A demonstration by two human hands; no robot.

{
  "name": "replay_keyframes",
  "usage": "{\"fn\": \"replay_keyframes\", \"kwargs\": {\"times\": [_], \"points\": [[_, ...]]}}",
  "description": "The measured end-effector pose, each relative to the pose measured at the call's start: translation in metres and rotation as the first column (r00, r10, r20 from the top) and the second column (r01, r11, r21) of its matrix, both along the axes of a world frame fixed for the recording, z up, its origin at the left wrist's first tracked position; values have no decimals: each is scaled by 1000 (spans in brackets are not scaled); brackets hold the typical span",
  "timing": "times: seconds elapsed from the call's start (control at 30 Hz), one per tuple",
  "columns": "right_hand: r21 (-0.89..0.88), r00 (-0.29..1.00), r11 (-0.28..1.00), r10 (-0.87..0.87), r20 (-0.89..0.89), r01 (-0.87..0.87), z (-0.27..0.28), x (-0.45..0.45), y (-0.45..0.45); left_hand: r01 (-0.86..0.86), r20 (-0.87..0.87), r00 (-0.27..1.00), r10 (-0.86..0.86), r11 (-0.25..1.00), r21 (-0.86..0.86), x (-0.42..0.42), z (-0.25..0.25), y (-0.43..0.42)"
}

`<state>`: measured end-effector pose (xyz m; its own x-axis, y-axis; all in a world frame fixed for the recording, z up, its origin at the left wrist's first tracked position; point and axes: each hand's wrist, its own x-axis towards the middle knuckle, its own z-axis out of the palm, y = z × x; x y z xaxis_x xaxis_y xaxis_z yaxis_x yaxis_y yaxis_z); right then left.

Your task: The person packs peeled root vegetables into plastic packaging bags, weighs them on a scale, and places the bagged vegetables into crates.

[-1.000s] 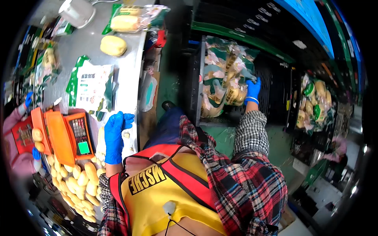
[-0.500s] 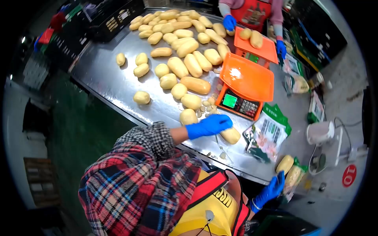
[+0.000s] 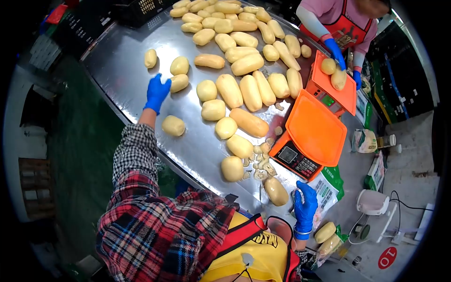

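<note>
My left hand (image 3: 157, 92) has just swung away from the browner root piece (image 3: 276, 191) at the near edge of the desk (image 3: 127, 70) and out to the left side. It now reaches toward a short root piece (image 3: 180, 83) lying on the metal there, just below a rounder root piece (image 3: 179, 65). The thumb and fingers stand apart, with nothing gripped that I can see; the fingertips are at the short piece's edge, and I cannot tell whether they touch it. I read this as the work turning from the browner piece to the loose ones on the left, with no pick made yet.

My right hand (image 3: 305, 207) has also moved, from the desk's far right corner to beside the packing bag (image 3: 325, 190). Its fingers are half bent; from this angle I cannot tell whether they hold anything.

The near orange scale (image 3: 317, 129) has lost its green readout; its display now looks grey. Across the desk, the co-worker's hand (image 3: 335, 51) has come onto the pieces on the second scale (image 3: 347, 94).
</note>
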<state>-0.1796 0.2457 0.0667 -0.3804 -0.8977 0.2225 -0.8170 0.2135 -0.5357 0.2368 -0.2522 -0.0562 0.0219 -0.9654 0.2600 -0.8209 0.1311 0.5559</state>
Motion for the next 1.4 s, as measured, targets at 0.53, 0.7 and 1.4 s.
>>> {"fn": "replay_keyframes", "kwargs": {"times": [0.53,0.7,1.4], "points": [[148,994,988,18,103,-33,-18,9,-21,793,127,603,-788,609,11,-152,33,15],[70,991,993,92,102,-99,-6,14,-43,793,413,364,-835,511,333,-215,57,28],[-463,740,883,363,566,-80,-9,30,-171,951,876,167,-453,-160,-264,-274,182,206]]}}
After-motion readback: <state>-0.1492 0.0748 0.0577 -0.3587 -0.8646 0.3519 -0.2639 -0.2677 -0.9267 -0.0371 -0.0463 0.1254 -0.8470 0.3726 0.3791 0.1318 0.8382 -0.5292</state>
